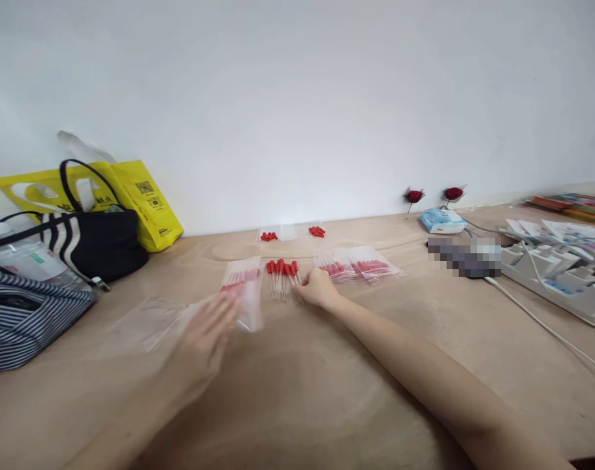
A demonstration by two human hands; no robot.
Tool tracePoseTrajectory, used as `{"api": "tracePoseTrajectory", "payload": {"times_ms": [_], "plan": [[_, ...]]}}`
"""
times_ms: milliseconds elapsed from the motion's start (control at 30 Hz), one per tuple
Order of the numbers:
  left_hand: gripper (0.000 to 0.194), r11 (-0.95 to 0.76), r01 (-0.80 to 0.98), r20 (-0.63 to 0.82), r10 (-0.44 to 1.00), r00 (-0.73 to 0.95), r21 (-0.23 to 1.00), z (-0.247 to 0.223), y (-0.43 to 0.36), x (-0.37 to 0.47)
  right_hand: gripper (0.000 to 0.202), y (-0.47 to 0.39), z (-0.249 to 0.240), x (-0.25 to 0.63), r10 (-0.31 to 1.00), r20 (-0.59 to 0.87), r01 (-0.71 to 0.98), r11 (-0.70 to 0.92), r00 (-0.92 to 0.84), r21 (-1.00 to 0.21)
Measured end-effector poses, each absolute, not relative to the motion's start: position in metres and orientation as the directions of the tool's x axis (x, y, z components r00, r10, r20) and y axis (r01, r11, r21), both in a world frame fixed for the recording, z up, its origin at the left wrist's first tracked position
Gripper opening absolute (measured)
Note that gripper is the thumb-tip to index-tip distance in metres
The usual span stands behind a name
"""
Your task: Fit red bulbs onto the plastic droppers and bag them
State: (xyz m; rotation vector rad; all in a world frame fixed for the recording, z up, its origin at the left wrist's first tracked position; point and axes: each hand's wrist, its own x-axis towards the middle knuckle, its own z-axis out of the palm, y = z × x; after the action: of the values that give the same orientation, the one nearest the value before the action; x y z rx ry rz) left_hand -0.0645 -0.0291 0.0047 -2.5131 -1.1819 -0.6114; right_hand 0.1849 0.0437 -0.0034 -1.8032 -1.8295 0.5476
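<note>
Several red-topped sticks with thin pale stems [281,277] lie side by side mid-table. At their right end, my right hand [318,288] has its fingers pinched together on the outermost one. My left hand [206,333], smeared by motion, is over the lower left edge of a clear bag with red-topped pieces [242,281]; whether it grips the bag is unclear. To the right of my right hand lie more filled clear bags [370,264]. Flat clear bags [147,323] lie to the left. Near the wall are small red pieces [268,236] and another red cluster [317,231] on clear plastic.
A yellow bag [147,202], a black bag [106,245] and a striped bag [27,320] stand at the left. On the right are a blue-white packet [443,220], red flowers [454,193], power strips with chargers [566,277] and a white cable [542,323].
</note>
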Motion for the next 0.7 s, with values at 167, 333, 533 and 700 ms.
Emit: {"api": "tracePoseTrajectory", "payload": {"times_ms": [167,333,533,700], "plan": [[0.043,-0.781,0.62,0.126,0.624,0.772,0.072,-0.002,-0.054,-0.001,0.018,0.05,-0.001,0.189,0.996,0.092,0.803,0.04,0.019,-0.594],[0.052,-0.748,0.63,-0.03,0.639,0.769,0.211,0.017,-0.05,0.024,0.014,0.057,0.003,0.185,0.994,0.112,0.83,0.069,-0.009,-0.553],[0.054,-0.727,0.625,0.038,0.66,0.75,0.284,0.007,-0.037,0.026,0.012,0.064,0.005,0.181,0.998,0.069,0.839,0.048,-0.012,-0.542],[0.053,-0.74,0.596,0.094,0.648,0.756,0.312,-0.001,-0.036,0.024,0.013,0.065,0.005,0.18,0.998,0.066,0.852,0.048,-0.016,-0.522]]}}
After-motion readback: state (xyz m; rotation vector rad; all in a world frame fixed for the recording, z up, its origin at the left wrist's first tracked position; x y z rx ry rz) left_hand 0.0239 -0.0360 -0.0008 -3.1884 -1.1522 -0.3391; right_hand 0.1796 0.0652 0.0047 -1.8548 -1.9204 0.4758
